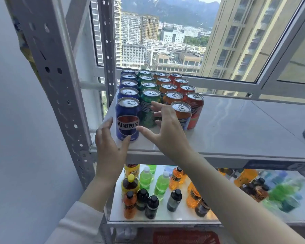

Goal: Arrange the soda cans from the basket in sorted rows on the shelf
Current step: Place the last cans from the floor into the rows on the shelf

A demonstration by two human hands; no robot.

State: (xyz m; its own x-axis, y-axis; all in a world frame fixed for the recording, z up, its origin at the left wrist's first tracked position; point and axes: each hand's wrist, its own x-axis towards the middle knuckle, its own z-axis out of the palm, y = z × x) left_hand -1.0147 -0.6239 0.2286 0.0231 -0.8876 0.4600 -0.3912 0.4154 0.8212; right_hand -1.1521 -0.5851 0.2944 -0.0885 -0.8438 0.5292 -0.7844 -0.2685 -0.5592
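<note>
The left hand (109,147) is open, its fingers loosely cupped beside the front blue can (128,120) on the shelf (236,131). To the right run the rows of green cans (149,104), orange cans (181,111) and red cans (195,106). The right hand (167,127) is spread open before the green and orange rows.

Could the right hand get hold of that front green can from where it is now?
Probably yes. The right hand is open just in front of the front green can, its fingers right by it. Nothing stands before the can, though the blue can and orange can flank it closely.
</note>
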